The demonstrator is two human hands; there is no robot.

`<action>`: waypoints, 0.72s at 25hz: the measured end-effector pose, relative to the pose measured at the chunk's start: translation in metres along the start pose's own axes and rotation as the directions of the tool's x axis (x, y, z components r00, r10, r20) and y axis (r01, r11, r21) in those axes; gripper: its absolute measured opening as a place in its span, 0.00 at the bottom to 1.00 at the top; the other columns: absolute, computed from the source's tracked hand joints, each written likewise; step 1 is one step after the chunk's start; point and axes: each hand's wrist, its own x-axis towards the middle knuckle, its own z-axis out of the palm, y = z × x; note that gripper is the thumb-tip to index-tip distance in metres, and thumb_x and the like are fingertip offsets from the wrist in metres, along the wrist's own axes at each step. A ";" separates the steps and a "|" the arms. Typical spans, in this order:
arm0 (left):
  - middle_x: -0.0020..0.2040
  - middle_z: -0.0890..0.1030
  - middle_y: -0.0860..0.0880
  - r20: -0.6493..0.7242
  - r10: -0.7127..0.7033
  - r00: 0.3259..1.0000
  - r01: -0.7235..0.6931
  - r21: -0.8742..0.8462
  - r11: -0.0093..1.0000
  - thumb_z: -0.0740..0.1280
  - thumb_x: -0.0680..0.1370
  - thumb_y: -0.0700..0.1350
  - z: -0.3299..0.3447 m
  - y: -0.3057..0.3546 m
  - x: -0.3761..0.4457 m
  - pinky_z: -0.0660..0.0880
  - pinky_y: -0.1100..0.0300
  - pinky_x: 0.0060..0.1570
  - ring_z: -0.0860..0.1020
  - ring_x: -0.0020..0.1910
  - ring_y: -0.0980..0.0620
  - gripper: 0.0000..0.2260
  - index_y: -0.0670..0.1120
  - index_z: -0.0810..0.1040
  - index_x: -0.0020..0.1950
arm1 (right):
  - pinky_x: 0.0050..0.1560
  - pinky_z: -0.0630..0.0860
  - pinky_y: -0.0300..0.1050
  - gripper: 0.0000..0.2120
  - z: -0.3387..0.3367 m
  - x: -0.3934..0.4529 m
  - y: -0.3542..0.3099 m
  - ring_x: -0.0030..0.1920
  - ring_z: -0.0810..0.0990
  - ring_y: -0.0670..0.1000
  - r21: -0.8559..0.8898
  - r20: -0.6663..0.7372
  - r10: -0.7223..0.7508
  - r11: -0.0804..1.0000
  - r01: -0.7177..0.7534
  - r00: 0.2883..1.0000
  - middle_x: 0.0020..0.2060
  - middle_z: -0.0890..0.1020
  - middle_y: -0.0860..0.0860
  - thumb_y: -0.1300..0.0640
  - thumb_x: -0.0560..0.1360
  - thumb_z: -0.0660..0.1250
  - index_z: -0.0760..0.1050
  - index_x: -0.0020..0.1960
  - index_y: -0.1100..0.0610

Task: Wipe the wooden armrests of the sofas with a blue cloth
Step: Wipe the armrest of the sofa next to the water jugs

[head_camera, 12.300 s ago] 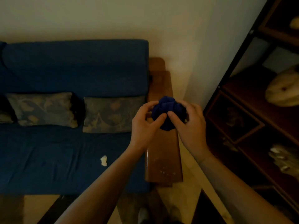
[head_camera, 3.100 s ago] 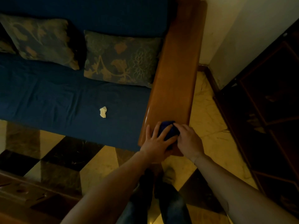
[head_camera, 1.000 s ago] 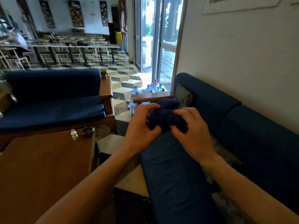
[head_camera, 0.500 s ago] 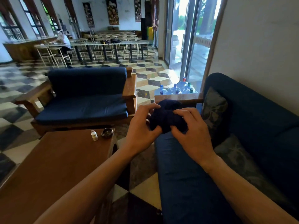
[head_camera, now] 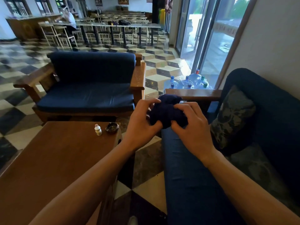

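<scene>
Both hands hold a bunched dark blue cloth [head_camera: 167, 112] in mid-air above the long blue sofa [head_camera: 191, 176] on my right. My left hand [head_camera: 141, 120] grips its left side and my right hand [head_camera: 193, 127] grips its right side. Beyond the cloth lies this sofa's far wooden armrest [head_camera: 194, 92], apart from the hands. A second blue sofa [head_camera: 86, 88] stands ahead on the left, with a wooden armrest on its right side [head_camera: 139, 77] and another on its left side [head_camera: 32, 78].
A wooden coffee table [head_camera: 53, 159] fills the lower left, bearing a small white bottle [head_camera: 98, 129] and a dark ashtray [head_camera: 112, 127]. Large water jugs [head_camera: 188, 82] stand by the glass door. Patterned cushions [head_camera: 232, 114] lean on the right sofa. A person sits at far tables.
The view has swung up from the wiped armrest to the room. In the last second it drifted further left, while both hands kept the cloth bunched between them.
</scene>
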 end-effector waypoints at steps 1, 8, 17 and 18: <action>0.60 0.74 0.48 -0.007 -0.014 1.000 0.014 -0.007 1.000 0.75 0.70 0.35 -0.007 -0.011 0.008 0.77 0.68 0.44 0.77 0.52 0.56 0.26 0.50 0.70 0.63 | 0.52 0.71 0.26 0.18 0.014 0.010 0.000 0.53 0.76 0.48 0.000 0.002 -0.009 1.000 0.009 1.000 0.56 0.76 0.54 0.61 0.71 0.72 0.76 0.60 0.59; 0.60 0.74 0.50 -0.019 -0.052 0.998 0.051 -0.030 0.998 0.75 0.70 0.36 -0.070 -0.101 0.070 0.80 0.61 0.45 0.77 0.53 0.55 0.26 0.48 0.71 0.64 | 0.54 0.72 0.29 0.19 0.114 0.085 -0.006 0.55 0.77 0.51 0.006 0.033 -0.011 1.000 0.011 0.999 0.57 0.76 0.55 0.60 0.71 0.71 0.76 0.61 0.59; 0.59 0.73 0.56 -0.010 -0.052 0.999 0.052 -0.023 0.998 0.75 0.71 0.38 -0.099 -0.180 0.147 0.80 0.61 0.46 0.77 0.54 0.57 0.26 0.50 0.70 0.65 | 0.55 0.77 0.41 0.18 0.191 0.165 0.022 0.56 0.78 0.52 -0.010 0.038 -0.048 0.999 0.048 0.998 0.56 0.77 0.55 0.59 0.71 0.71 0.76 0.61 0.60; 0.58 0.73 0.57 -0.008 -0.050 0.999 0.050 -0.015 0.999 0.75 0.71 0.38 -0.098 -0.189 0.156 0.80 0.61 0.46 0.76 0.54 0.57 0.26 0.50 0.70 0.65 | 0.55 0.76 0.41 0.18 0.198 0.173 0.030 0.56 0.78 0.51 -0.003 0.038 -0.052 0.999 0.052 0.998 0.56 0.77 0.55 0.58 0.72 0.70 0.76 0.61 0.60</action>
